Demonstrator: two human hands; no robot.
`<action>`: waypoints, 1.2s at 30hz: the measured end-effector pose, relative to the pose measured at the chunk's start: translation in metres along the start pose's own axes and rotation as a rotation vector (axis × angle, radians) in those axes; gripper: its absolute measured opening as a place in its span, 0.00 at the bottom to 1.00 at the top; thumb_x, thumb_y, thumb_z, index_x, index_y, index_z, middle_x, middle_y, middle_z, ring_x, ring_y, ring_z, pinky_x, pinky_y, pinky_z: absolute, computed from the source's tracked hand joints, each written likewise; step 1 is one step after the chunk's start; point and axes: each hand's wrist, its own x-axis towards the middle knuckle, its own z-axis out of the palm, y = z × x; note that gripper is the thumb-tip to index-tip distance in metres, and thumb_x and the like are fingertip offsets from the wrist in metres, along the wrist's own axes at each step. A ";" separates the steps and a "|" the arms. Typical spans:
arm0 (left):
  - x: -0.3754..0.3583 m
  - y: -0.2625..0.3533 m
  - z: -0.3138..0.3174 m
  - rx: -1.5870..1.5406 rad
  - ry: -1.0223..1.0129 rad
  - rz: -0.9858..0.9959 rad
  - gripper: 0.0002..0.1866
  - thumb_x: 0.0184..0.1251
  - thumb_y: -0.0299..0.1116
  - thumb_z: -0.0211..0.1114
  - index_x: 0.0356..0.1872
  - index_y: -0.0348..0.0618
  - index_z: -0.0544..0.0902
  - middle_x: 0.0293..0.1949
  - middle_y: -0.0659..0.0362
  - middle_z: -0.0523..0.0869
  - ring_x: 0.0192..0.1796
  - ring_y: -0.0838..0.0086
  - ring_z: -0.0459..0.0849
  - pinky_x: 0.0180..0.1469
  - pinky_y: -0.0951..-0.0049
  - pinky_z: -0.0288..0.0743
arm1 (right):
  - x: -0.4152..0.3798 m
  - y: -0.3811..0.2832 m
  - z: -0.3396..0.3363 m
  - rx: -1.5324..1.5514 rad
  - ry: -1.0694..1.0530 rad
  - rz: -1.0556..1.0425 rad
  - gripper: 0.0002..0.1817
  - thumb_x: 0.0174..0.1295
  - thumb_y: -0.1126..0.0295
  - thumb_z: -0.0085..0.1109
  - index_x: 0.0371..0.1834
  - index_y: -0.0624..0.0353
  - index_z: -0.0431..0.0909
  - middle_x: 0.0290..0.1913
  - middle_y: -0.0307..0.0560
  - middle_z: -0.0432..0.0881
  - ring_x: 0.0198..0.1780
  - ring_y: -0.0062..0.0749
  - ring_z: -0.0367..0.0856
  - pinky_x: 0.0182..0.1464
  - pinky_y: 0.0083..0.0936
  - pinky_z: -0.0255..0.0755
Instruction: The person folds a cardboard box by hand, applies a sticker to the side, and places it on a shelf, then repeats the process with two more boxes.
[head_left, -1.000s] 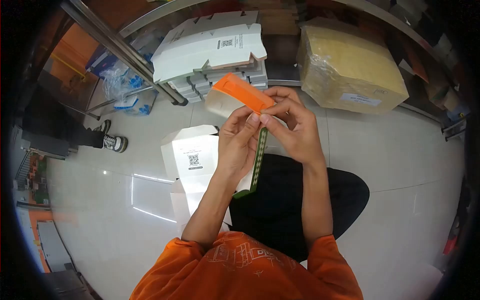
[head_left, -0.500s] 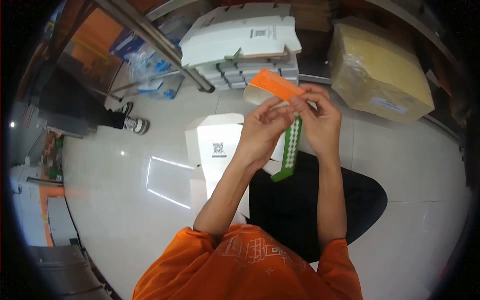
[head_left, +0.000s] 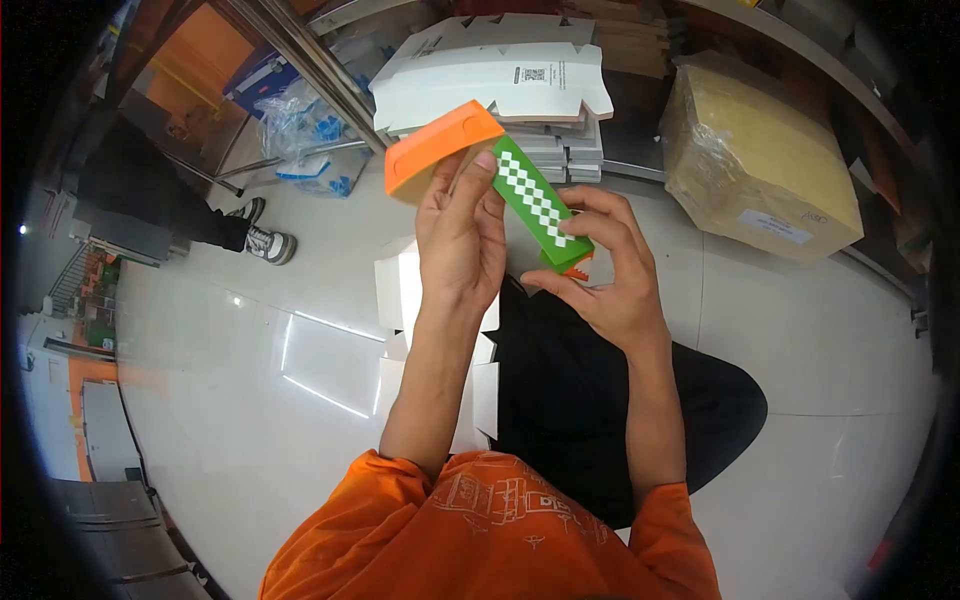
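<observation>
An orange and green carton (head_left: 532, 203) with a white diamond pattern on its green side is held up in front of me. My left hand (head_left: 462, 225) grips it near the corner where the orange part meets the green, thumb on the outside. The fingers and thumb of my right hand (head_left: 610, 265) are closed round the lower right end of the green side. Beneath my left forearm, a flattened white carton (head_left: 398, 290) lies on the floor, partly covered by my arm.
A stack of flat white cartons (head_left: 490, 80) stands ahead. To its right is a plastic-wrapped box (head_left: 765, 155). Metal legs (head_left: 310, 75) and plastic bags (head_left: 305, 135) are at the upper left. Another person's shoe (head_left: 268, 243) rests on the floor at left.
The carton has turned, its orange part now pointing left and its green side facing up. My hands have moved apart, the right one lower at the green end.
</observation>
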 end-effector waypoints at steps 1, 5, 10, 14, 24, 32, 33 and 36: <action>-0.003 -0.001 0.001 0.007 -0.007 -0.018 0.16 0.70 0.27 0.63 0.55 0.35 0.73 0.48 0.56 0.82 0.49 0.76 0.82 0.54 0.75 0.79 | -0.001 0.004 0.000 0.017 0.047 -0.064 0.29 0.44 0.75 0.78 0.52 0.58 0.76 0.59 0.52 0.75 0.58 0.45 0.78 0.55 0.34 0.79; -0.021 -0.007 0.010 0.076 -0.045 -0.251 0.17 0.69 0.27 0.64 0.55 0.37 0.70 0.40 0.60 0.81 0.43 0.78 0.83 0.46 0.77 0.79 | -0.002 0.012 -0.001 -0.010 0.091 -0.125 0.27 0.44 0.76 0.77 0.49 0.60 0.76 0.56 0.53 0.78 0.57 0.46 0.80 0.54 0.33 0.79; -0.031 -0.016 0.014 0.105 -0.096 -0.288 0.26 0.67 0.25 0.66 0.63 0.35 0.66 0.40 0.57 0.85 0.40 0.78 0.85 0.40 0.78 0.79 | -0.002 0.013 0.002 -0.084 0.179 -0.093 0.26 0.45 0.77 0.76 0.49 0.63 0.75 0.55 0.54 0.79 0.55 0.47 0.81 0.54 0.33 0.79; -0.037 -0.024 0.011 0.333 -0.366 -0.233 0.40 0.67 0.21 0.64 0.77 0.41 0.53 0.54 0.51 0.79 0.48 0.77 0.81 0.51 0.76 0.76 | -0.007 0.021 0.007 0.102 0.269 0.058 0.27 0.47 0.78 0.74 0.53 0.63 0.75 0.58 0.56 0.75 0.57 0.48 0.80 0.55 0.34 0.78; -0.027 -0.024 0.000 0.526 -0.382 -0.239 0.42 0.62 0.15 0.58 0.78 0.40 0.50 0.55 0.54 0.77 0.55 0.72 0.78 0.61 0.73 0.70 | -0.006 0.011 -0.011 0.063 0.006 0.266 0.27 0.52 0.77 0.70 0.57 0.63 0.73 0.57 0.54 0.75 0.60 0.42 0.77 0.57 0.30 0.74; -0.035 -0.039 -0.012 1.086 -0.572 0.224 0.39 0.51 0.27 0.76 0.67 0.42 0.69 0.57 0.49 0.79 0.61 0.58 0.76 0.65 0.63 0.68 | -0.008 0.020 0.002 0.748 0.308 0.723 0.24 0.64 0.65 0.65 0.58 0.66 0.70 0.42 0.44 0.79 0.39 0.23 0.78 0.38 0.20 0.75; -0.034 -0.041 -0.015 1.088 -0.569 0.223 0.39 0.51 0.27 0.76 0.67 0.42 0.69 0.57 0.49 0.79 0.61 0.58 0.76 0.65 0.63 0.68 | -0.006 0.018 0.003 1.046 0.367 0.819 0.24 0.66 0.62 0.64 0.58 0.65 0.70 0.43 0.44 0.78 0.39 0.25 0.78 0.39 0.20 0.75; -0.030 -0.051 -0.018 1.279 -0.505 0.514 0.19 0.51 0.25 0.74 0.47 0.42 0.84 0.45 0.54 0.86 0.50 0.57 0.82 0.54 0.64 0.75 | -0.001 0.015 0.007 1.109 0.449 0.851 0.18 0.67 0.63 0.62 0.53 0.63 0.72 0.43 0.45 0.79 0.38 0.24 0.79 0.38 0.21 0.75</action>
